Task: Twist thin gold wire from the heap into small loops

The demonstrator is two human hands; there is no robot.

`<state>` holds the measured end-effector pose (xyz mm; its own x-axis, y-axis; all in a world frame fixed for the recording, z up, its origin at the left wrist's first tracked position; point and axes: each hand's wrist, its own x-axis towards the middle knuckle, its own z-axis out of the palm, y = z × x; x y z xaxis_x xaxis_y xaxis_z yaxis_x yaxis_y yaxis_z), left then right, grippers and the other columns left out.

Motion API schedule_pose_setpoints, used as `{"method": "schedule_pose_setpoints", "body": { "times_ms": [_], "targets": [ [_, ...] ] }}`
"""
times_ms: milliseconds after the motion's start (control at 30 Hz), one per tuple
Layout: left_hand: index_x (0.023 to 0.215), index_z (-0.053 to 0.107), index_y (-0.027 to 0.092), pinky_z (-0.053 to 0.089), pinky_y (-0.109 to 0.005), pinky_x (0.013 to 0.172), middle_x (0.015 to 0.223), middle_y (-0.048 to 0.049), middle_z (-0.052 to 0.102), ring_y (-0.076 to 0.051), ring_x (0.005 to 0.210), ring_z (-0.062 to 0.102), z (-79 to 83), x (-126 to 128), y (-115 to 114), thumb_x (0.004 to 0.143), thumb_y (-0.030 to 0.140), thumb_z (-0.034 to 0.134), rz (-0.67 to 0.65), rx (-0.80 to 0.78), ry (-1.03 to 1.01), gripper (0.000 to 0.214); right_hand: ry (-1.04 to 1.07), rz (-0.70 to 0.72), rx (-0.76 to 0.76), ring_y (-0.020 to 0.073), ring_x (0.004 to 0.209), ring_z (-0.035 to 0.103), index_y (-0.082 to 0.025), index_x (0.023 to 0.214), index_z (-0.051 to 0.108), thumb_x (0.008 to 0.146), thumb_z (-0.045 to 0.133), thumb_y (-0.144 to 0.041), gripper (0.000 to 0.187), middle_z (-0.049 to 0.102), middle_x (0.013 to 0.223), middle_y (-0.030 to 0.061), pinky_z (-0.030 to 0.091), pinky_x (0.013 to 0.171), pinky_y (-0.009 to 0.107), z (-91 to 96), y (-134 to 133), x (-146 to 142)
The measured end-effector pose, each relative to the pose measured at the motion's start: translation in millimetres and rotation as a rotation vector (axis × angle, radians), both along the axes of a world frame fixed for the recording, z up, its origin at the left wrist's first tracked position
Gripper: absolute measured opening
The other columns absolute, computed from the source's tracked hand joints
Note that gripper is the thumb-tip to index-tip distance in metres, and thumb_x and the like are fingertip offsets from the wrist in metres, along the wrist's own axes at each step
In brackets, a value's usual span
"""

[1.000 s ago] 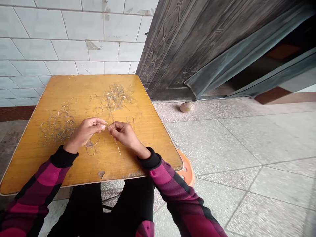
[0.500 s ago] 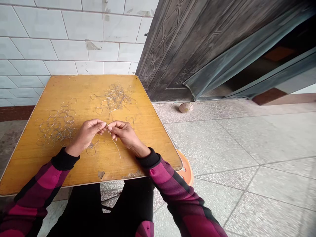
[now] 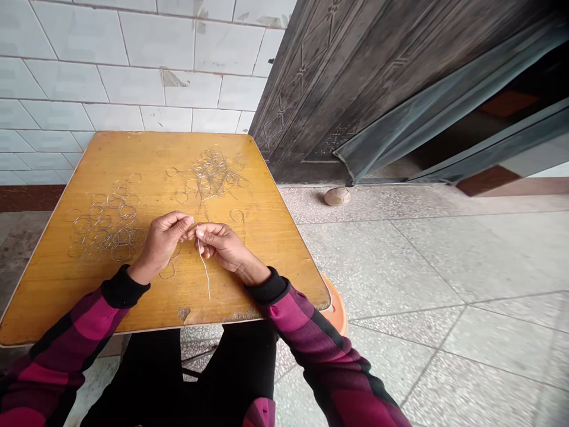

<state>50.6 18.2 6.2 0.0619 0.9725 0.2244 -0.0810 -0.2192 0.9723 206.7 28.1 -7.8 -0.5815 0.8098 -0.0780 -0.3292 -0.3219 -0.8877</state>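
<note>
A thin, pale wire (image 3: pixel 204 267) runs down from between my fingertips, its free end over the front part of the yellow wooden table (image 3: pixel 200 311). My left hand (image 3: pixel 166 240) pinches its upper end between thumb and forefinger. Close beside it, my right hand (image 3: pixel 222 244) is closed on the same wire a little lower, fingers curled. Left of my hands lies a loose pile of wire rings (image 3: pixel 106 225). Farther back is a tangle of looped wires (image 3: pixel 213 172). One single wire loop (image 3: pixel 237 216) lies beyond my right hand, and another ring (image 3: pixel 168 271) is partly hidden near my left wrist.
White wall tiles (image 3: pixel 155 41) rise behind the table. To the right stand a dark carved door (image 3: pixel 311 107) and a grey-green curtain (image 3: pixel 377 142). A roundish stone-like object (image 3: pixel 336 196) sits on the floor by the door. An orange stool (image 3: pixel 338 308) shows beside the table's right corner.
The wire's hanging part now reaches slightly lower and hangs straighter. Both hands keep their pinch, with the right fingers shifted a little. The whole view has moved slightly.
</note>
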Motion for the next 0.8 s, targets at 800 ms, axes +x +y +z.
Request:
{"method": "schedule_pose_setpoints", "body": {
  "times_ms": [800],
  "targets": [
    [0.07,0.063,0.017,0.038,-0.022,0.052,0.055,0.0038,0.052,-0.009,0.053,0.047,-9.0,4.6,-4.1,0.085,0.033,0.064,0.096,0.091,0.07,0.021,0.047,0.088,-0.063,0.0037,0.05,0.053,-0.016,0.078,0.062,0.075,0.075,-0.038,0.025,0.059,0.065,-0.0039,0.038,0.042,0.012,1.2,-0.2,1.2]
  ]
}}
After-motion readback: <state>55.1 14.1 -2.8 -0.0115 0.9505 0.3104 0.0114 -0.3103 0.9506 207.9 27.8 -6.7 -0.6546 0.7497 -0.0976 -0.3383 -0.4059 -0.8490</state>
